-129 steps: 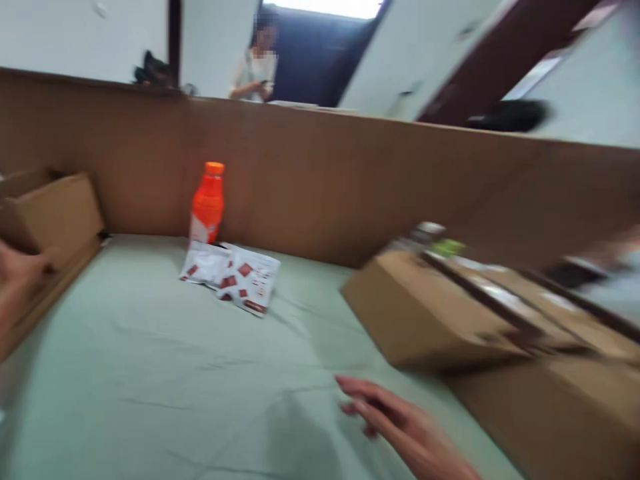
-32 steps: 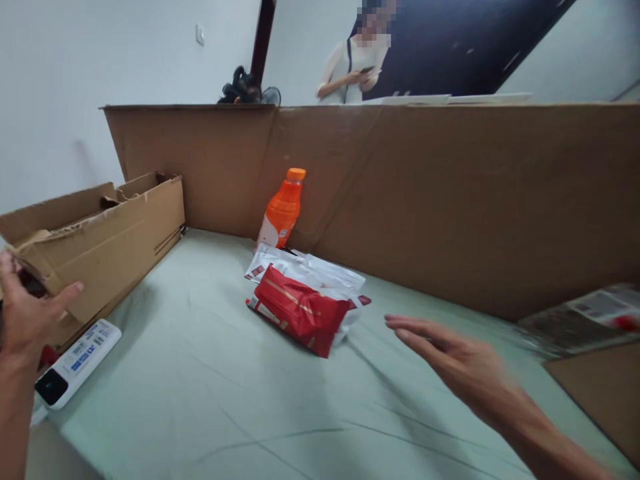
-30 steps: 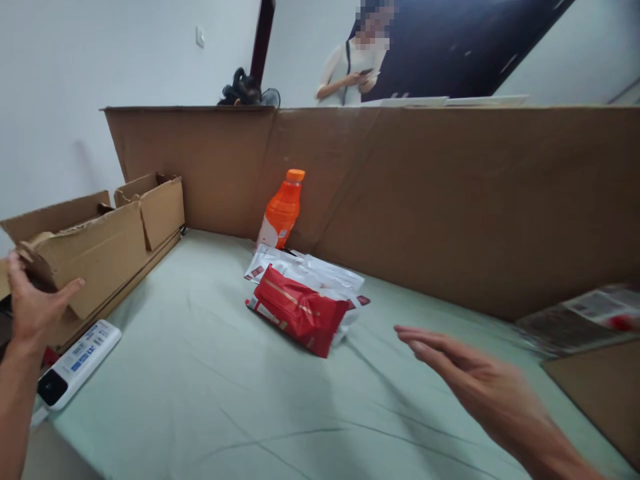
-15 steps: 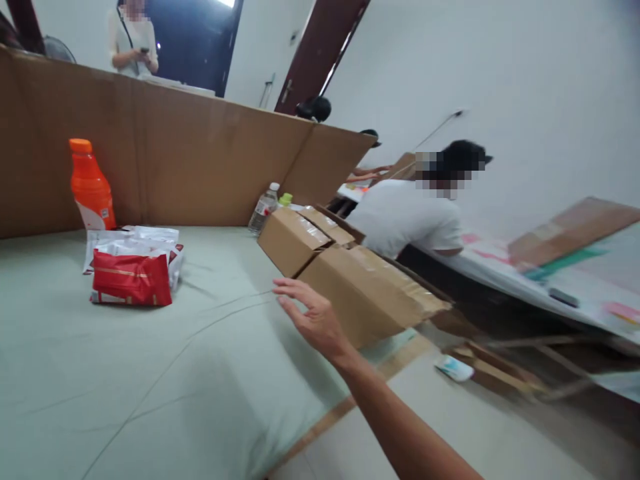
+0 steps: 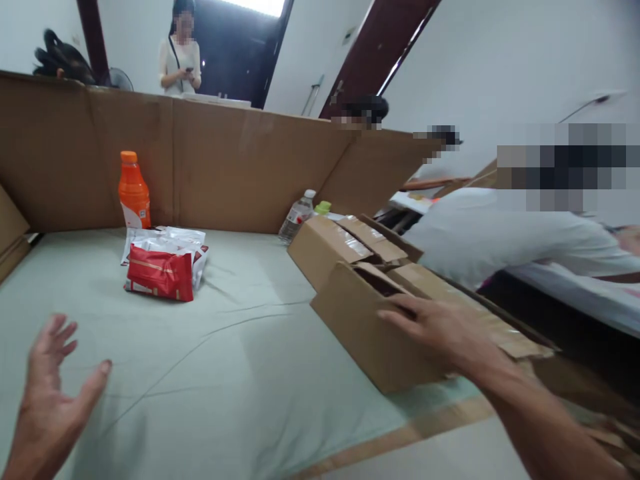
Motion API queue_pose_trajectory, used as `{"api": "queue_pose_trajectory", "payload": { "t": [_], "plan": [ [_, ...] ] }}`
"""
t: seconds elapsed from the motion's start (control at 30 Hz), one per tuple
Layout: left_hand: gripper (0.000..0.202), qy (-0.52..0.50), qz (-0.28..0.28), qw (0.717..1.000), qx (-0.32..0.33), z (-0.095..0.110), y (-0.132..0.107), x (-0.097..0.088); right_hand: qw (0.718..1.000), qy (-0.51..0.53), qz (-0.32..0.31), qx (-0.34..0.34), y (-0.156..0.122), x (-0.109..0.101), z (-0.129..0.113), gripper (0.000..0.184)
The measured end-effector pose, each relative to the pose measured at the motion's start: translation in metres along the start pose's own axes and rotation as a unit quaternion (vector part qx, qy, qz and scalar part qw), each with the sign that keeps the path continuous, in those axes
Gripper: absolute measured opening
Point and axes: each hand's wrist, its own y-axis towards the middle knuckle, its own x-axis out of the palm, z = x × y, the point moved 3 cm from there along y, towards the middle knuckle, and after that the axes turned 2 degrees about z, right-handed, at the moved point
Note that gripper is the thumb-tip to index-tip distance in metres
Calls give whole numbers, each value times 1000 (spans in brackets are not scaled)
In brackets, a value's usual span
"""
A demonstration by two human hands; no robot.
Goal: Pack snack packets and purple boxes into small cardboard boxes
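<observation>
Picture a clock laid over the pale green cloth (image 5: pixel 225 373), six nearest you. Your right hand (image 5: pixel 440 327) is at three o'clock, half curled at the top edge of the open-topped brown cardboard box (image 5: pixel 365 333): its thumb lies on the panel's outer face and its fingers bend over the rim, so you seem to be pinching the panel, though blur hides how firmly. Your left hand (image 5: pixel 57 393) is at eight o'clock, fingers spread, thumb wide, holding nothing.

That panel leans outward, leaving a gap; a hard pull could crease or tear it. The box stands close to the cloth's right-hand border, so a tug towards four o'clock might tip it over the edge. A shove towards one could drive it into the brown taped carton (image 5: pixel 320 243) and topple the clear plastic bottle (image 5: pixel 295 223) beyond.

At eleven, the shiny red packet (image 5: pixel 160 272) lies against silvery-white pouches (image 5: pixel 167 238), with the orange plastic bottle (image 5: pixel 134 193) upright behind; a careless leftward sweep could scatter them.
</observation>
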Motion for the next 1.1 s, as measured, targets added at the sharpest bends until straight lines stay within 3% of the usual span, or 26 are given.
{"api": "queue_pose_trajectory", "payload": {
  "t": [0.07,0.17,0.27,0.37,0.43,0.47,0.63,0.8,0.97,1.1],
  "plan": [
    [93,-12,-76,997,9,21,-13,17,998,-3,12,-67,-18,-1,-40,23],
    [99,-41,-198,978,42,45,-27,34,970,58,9,-236,-51,-12,-116,19],
    [120,-89,-304,945,78,55,-37,42,921,140,-61,-360,-81,-31,-181,27],
    [135,-138,-380,913,62,49,-44,45,857,226,-181,-426,-96,-45,-217,28],
    [138,-165,-397,902,34,40,-47,43,823,276,-243,-433,-97,-47,-226,28],
    [139,-173,-398,901,26,36,-48,41,821,285,-257,-423,-95,-45,-228,29],
    [136,-173,-382,907,36,24,-52,39,859,246,-234,-385,-83,-39,-221,45],
    [135,-161,-379,909,64,18,-53,39,860,228,-281,-359,-65,-25,-221,44],
    [136,-167,-390,903,67,18,-56,42,842,142,-369,-368,-63,2,-254,55],
    [138,-173,-384,906,33,15,-64,44,843,114,-364,-379,-66,-1,-262,55]
  ]
}}
